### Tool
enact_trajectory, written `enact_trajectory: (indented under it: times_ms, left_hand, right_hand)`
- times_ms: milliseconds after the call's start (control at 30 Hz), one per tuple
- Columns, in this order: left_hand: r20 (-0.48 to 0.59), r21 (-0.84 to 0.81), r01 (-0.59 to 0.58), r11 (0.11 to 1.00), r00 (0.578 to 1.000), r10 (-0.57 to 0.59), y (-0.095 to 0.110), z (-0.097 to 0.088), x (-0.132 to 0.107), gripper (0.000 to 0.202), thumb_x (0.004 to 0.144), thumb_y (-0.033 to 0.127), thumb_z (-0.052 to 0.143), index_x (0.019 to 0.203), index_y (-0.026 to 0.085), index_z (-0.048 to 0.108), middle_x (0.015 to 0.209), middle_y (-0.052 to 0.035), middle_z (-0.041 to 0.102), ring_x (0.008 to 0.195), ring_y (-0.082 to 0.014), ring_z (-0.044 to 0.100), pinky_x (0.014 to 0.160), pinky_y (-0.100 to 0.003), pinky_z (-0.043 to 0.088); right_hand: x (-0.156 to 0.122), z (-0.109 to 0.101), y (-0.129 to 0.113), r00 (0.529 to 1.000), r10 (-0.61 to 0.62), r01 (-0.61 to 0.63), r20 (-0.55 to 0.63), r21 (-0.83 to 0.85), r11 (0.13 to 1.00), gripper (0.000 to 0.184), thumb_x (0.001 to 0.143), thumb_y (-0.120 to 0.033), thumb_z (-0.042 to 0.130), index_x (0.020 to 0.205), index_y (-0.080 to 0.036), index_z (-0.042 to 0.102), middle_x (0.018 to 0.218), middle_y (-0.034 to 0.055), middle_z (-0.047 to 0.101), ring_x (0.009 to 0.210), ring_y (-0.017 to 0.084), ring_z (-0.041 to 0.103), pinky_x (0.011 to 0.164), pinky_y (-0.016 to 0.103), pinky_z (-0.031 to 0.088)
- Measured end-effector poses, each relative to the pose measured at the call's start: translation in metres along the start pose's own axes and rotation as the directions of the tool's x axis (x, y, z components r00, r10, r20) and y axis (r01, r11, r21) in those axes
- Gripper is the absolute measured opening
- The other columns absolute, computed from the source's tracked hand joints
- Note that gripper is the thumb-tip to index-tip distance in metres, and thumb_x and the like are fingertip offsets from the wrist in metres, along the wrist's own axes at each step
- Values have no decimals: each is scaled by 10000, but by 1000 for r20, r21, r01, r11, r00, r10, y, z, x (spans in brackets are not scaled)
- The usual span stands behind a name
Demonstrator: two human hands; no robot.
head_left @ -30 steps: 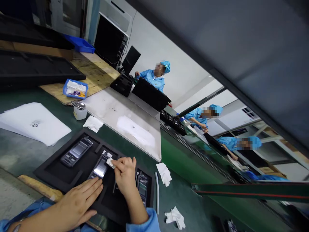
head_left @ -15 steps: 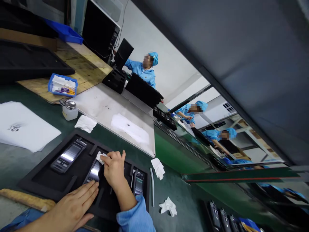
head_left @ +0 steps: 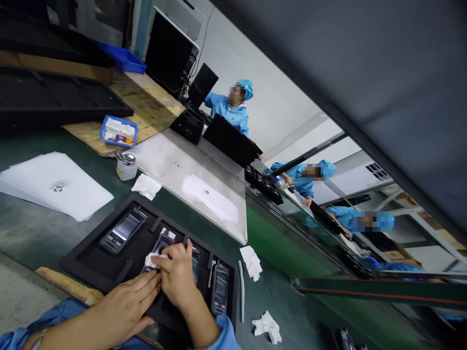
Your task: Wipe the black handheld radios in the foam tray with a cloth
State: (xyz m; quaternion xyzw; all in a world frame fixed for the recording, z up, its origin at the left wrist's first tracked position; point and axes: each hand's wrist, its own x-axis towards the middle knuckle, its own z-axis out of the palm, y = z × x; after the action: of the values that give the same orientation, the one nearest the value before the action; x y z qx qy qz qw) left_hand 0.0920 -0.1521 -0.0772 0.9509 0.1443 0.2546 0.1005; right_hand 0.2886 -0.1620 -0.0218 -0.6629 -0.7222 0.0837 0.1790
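A black foam tray (head_left: 87,248) lies in front of me with several dark handheld devices with screens and keys in its slots. My right hand (head_left: 178,274) pinches a folded white wipe (head_left: 150,261) against the lower part of one device (head_left: 166,238), which it partly covers. Fingers stretched out flat, my left hand (head_left: 127,301) rests at the near end of that same device, its fingertips close to the wipe. Another device (head_left: 124,230) lies to the left with its screen up. Toward the right end sits a device (head_left: 220,289) in its own slot.
White sheets (head_left: 62,187) lie at left, near a pump bottle (head_left: 126,166) and a blue basket (head_left: 118,131). Crumpled wipes (head_left: 267,326) and a white tube (head_left: 241,291) lie right of the tray. Beyond a metal plate (head_left: 164,158), co-workers in blue work along the line.
My right hand has slid the wipe from the device's upper end down toward its lower end, uncovering the top. My left hand stays at the near end. The view has shifted slightly.
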Motion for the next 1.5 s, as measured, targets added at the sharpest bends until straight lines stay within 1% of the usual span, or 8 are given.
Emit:
enact_trajectory:
  times_ms: [233, 467, 633, 900, 1133, 1333, 1433, 1500]
  left_hand:
    - [9, 40, -49, 998, 999, 49, -2, -5, 4, 529, 896, 332, 641, 1373, 118, 558, 1398, -112, 608, 1291, -239, 550, 1077, -302, 446]
    - [-31, 9, -25, 1000, 999, 25, 2, -5, 5, 455, 925, 356, 608, 1314, 120, 601, 1306, -97, 669, 1237, -226, 587, 1058, -301, 450]
    - [-82, 4, -27, 1000, 996, 27, 2, -9, 8, 426, 948, 388, 578, 1284, 129, 621, 1283, -95, 683, 1207, -223, 605, 1029, -301, 473]
    - [-64, 19, -46, 999, 997, 47, 2, -12, 11, 434, 931, 442, 599, 1185, 96, 660, 1136, -121, 723, 1122, -252, 639, 989, -325, 489]
    - [-78, 59, -68, 996, 994, 73, 1, -13, 13, 467, 959, 474, 559, 1219, 99, 655, 1264, -92, 694, 1194, -220, 605, 1044, -299, 439]
    - [-105, 60, -45, 997, 993, 52, 0, -3, 8, 464, 954, 478, 564, 1259, 137, 641, 1242, -73, 704, 1166, -213, 616, 1031, -298, 451]
    - [-70, 62, -39, 997, 997, 44, 1, 0, 6, 461, 934, 451, 599, 1269, 136, 634, 1305, -85, 672, 1205, -226, 597, 1035, -307, 464]
    - [-53, 60, -30, 998, 998, 34, 2, 1, 5, 469, 918, 428, 623, 1275, 123, 628, 1319, -98, 663, 1221, -236, 589, 1041, -314, 467]
  right_hand:
    - [10, -7, 21, 990, 97, -101, -102, -43, 994, 366, 900, -101, 581, 1022, -398, 757, 966, -16, 676, 980, 193, 521, 1144, 628, 116]
    - [-33, 5, 5, 991, 60, -51, -116, 76, 996, 400, 888, -82, 557, 1095, -379, 727, 968, -11, 652, 947, 169, 557, 1143, 582, 157]
    - [-8, 1, 16, 974, 126, -128, -186, 1, 992, 380, 875, -64, 562, 1005, -361, 760, 934, 1, 657, 952, 196, 532, 1113, 621, 176]
    - [-14, 7, -16, 994, -63, 67, -87, 43, 997, 312, 911, -139, 577, 1063, -361, 733, 923, -18, 640, 948, 173, 527, 1162, 593, 102]
    - [-43, -11, 5, 991, -48, 50, -121, 13, 999, 413, 906, -102, 526, 1127, -394, 716, 900, -12, 638, 900, 175, 522, 1149, 619, 114]
    - [13, 2, -1, 997, -57, 55, -58, -42, 998, 357, 865, -128, 621, 1052, -408, 738, 921, -25, 659, 957, 189, 511, 1162, 626, 68]
    - [40, -3, 11, 998, -25, 21, -57, -77, 997, 365, 878, -105, 600, 1028, -402, 750, 929, -18, 664, 970, 196, 506, 1155, 640, 82]
    - [40, -9, 23, 996, -8, 2, -85, -70, 998, 372, 879, -88, 590, 1009, -394, 757, 913, -17, 661, 959, 194, 510, 1151, 639, 98]
